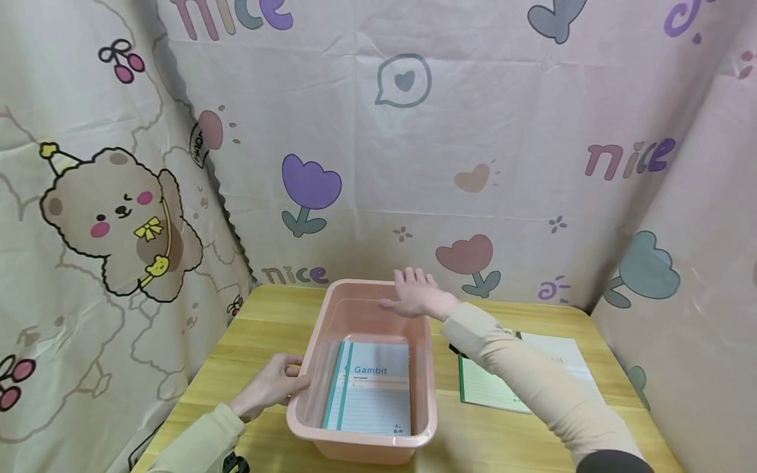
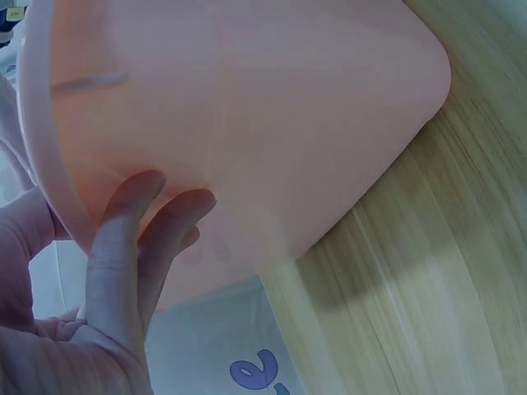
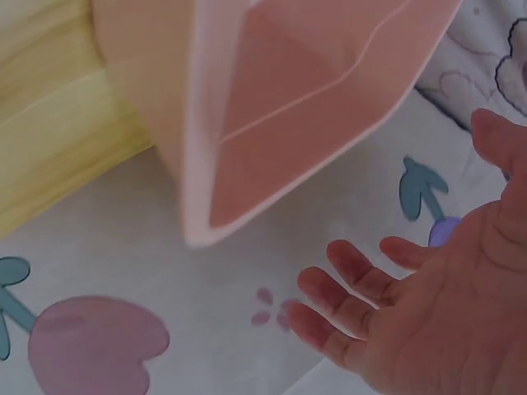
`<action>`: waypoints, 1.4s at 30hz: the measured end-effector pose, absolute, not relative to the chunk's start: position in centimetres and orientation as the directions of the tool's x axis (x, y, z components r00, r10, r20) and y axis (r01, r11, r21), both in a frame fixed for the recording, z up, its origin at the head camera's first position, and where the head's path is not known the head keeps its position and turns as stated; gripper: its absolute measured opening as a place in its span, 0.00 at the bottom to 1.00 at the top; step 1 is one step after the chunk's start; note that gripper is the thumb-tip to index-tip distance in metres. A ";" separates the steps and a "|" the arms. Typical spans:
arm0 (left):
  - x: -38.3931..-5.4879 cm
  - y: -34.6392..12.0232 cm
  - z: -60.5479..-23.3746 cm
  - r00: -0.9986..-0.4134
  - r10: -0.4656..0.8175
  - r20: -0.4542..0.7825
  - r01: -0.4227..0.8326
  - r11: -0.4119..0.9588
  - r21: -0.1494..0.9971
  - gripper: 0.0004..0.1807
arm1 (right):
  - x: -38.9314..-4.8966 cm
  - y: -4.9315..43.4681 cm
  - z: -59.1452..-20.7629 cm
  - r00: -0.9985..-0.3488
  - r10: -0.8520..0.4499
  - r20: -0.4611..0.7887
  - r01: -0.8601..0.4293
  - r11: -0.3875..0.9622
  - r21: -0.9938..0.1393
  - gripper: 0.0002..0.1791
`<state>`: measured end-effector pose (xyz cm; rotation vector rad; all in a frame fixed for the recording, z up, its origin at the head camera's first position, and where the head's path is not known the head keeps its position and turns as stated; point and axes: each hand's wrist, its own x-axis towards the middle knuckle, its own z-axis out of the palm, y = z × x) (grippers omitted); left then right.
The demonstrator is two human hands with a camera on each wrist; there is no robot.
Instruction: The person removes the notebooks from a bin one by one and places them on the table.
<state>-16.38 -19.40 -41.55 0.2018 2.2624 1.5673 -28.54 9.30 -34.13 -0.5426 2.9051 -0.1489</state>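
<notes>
A pink plastic tub point(image 1: 430, 394) stands on the wooden table. My left hand point(image 1: 274, 385) grips the tub's left rim; the left wrist view shows its fingers point(image 2: 115, 271) against the outer wall. Inside the tub lies a notebook point(image 1: 378, 387) with "Gambit" on its white and light-blue cover and a teal strip along its left side. Over the tub's far right corner is my right hand point(image 1: 416, 293), its fingers spread and holding nothing. In the right wrist view this hand point(image 3: 445, 304) appears apart from the rim, palm showing.
To the right of the tub, partly hidden under my right forearm, lie a green-edged notebook point(image 1: 481, 384) and a white notebook point(image 1: 558, 348). A printed curtain point(image 1: 408, 164) hangs behind the table point(image 1: 278, 309) and along both sides.
</notes>
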 end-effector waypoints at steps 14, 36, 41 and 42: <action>-16.3 -19.3 -41.4 -0.924 0.300 -0.238 -0.112 0.383 0.917 0.29 | -27.9 3.4 -35.8 -0.876 -0.318 -0.362 -0.305 0.948 -0.092 0.49; -16.2 -19.2 -41.6 -0.925 0.307 -0.225 -0.103 0.367 0.925 0.28 | -29.2 -0.3 -43.8 -0.942 -0.251 -0.221 -0.210 0.958 -0.194 0.52; -16.2 -19.3 -41.6 -0.924 0.309 -0.226 -0.103 0.369 0.924 0.28 | -29.8 -0.1 -46.3 -0.949 -0.235 -0.208 -0.193 0.960 -0.204 0.54; -16.2 -19.3 -41.6 -0.926 0.305 -0.224 -0.101 0.373 0.922 0.28 | -29.8 -0.1 -46.6 -0.949 -0.234 -0.210 -0.187 0.957 -0.221 0.54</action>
